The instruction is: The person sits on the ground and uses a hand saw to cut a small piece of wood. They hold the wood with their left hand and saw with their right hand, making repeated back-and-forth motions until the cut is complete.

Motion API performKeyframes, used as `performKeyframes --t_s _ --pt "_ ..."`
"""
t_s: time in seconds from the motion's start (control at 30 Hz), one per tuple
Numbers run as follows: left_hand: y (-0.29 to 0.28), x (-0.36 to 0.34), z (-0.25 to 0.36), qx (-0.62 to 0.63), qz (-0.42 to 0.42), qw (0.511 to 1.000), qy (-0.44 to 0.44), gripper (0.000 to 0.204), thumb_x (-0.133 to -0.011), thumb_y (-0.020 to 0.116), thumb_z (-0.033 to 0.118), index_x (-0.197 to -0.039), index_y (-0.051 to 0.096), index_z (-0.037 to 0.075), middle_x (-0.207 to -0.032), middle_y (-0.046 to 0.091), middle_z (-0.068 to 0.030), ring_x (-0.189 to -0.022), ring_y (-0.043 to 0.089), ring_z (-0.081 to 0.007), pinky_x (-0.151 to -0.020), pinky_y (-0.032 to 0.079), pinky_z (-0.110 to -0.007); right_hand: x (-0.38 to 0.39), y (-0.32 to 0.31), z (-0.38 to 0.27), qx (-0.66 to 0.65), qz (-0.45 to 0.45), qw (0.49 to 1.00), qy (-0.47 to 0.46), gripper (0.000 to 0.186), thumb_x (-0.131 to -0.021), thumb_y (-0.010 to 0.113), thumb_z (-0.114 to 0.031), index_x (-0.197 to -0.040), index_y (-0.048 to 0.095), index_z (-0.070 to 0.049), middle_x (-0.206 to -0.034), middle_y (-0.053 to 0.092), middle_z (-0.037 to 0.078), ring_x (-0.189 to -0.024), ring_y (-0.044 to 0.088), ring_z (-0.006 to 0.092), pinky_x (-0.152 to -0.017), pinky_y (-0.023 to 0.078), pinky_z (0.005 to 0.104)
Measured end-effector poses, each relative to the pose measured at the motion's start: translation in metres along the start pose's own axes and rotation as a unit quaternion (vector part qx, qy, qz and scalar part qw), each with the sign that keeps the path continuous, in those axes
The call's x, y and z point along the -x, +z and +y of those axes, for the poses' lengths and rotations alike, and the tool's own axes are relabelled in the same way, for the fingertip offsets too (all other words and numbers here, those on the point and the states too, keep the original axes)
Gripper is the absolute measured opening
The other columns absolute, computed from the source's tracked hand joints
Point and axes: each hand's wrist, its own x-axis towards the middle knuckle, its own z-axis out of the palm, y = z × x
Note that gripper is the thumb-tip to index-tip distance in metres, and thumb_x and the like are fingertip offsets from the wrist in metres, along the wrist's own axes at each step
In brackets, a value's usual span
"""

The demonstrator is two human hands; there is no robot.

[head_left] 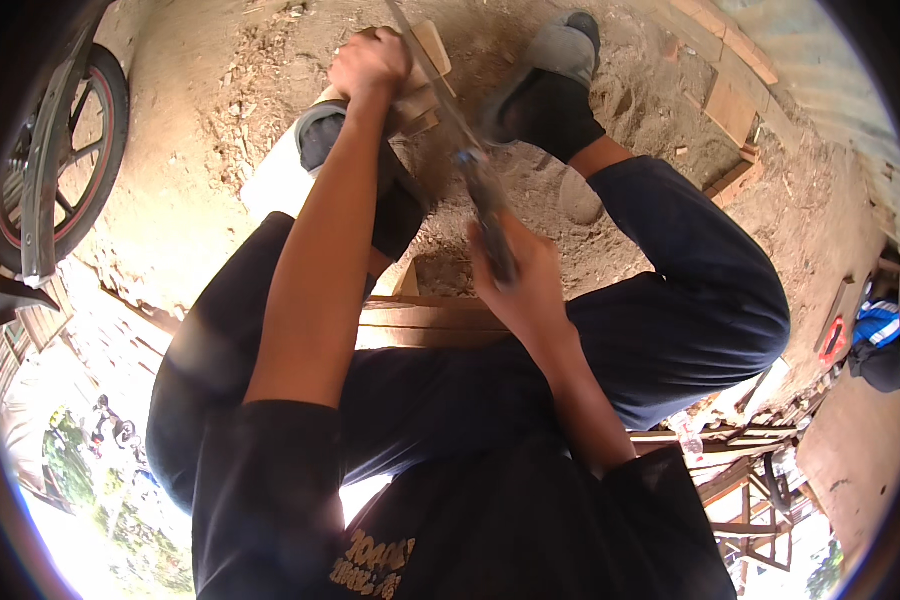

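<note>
My right hand [525,275] is closed round the dark handle of a handsaw [488,205]. Its long, thin blade is seen nearly edge-on, runs away to the upper left and is partly blurred. My left hand [372,62] is closed over a piece of wood [415,107] just left of the blade, pressing on it by my left foot. Another pale face of wood [432,48] shows just right of the blade. Whether the blade's teeth are in the wood cannot be made out.
My shod feet flank the work, the right shoe [560,55] on sandy ground. A wooden plank [430,325] lies beneath my legs. Cut wood pieces [732,105] lie at the right by a corrugated sheet [820,60]. A wheel [95,150] stands at the far left.
</note>
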Motion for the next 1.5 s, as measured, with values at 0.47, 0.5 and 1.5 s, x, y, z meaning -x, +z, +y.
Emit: performKeyframes --t_s 0.47,0.5,1.5 --pt "-0.023 0.007 0.023 0.130 0.015 0.991 -0.040 0.057 -0.091 0.034 0.040 -0.109 0.069 -0.002 -0.114 0.067 -0.0259 -0.111 0.063 -0.0390 -0.098 0.047 -0.045 0.091 -0.038 -0.052 -0.021 0.047 0.998 0.030 0.016 -0.092 0.064 -0.005 -0.080 0.057 0.002 -0.057 0.047 0.000 -0.057 0.040 0.0024 -0.047 0.033 0.0272" --pt "-0.028 0.011 0.022 0.148 0.002 0.988 -0.039 0.057 -0.091 0.034 0.040 -0.110 0.069 -0.001 -0.113 0.067 -0.0254 -0.111 0.064 -0.0386 -0.098 0.047 -0.045 0.094 -0.038 -0.053 -0.030 0.043 0.997 0.054 0.016 -0.092 0.064 -0.005 -0.080 0.057 0.002 -0.058 0.047 -0.001 -0.057 0.040 0.0021 -0.047 0.033 0.0268" --pt "-0.058 0.076 -0.018 0.093 0.028 0.954 0.283 0.083 -0.074 0.076 0.041 -0.141 0.037 0.012 -0.132 0.048 -0.0185 -0.128 0.044 -0.0369 -0.105 0.036 -0.054 0.100 -0.076 0.021 -0.049 0.196 0.978 -0.051 0.018 -0.094 0.059 -0.015 -0.093 0.061 0.003 -0.056 0.046 -0.003 -0.046 0.038 0.0026 -0.042 0.026 0.0205"
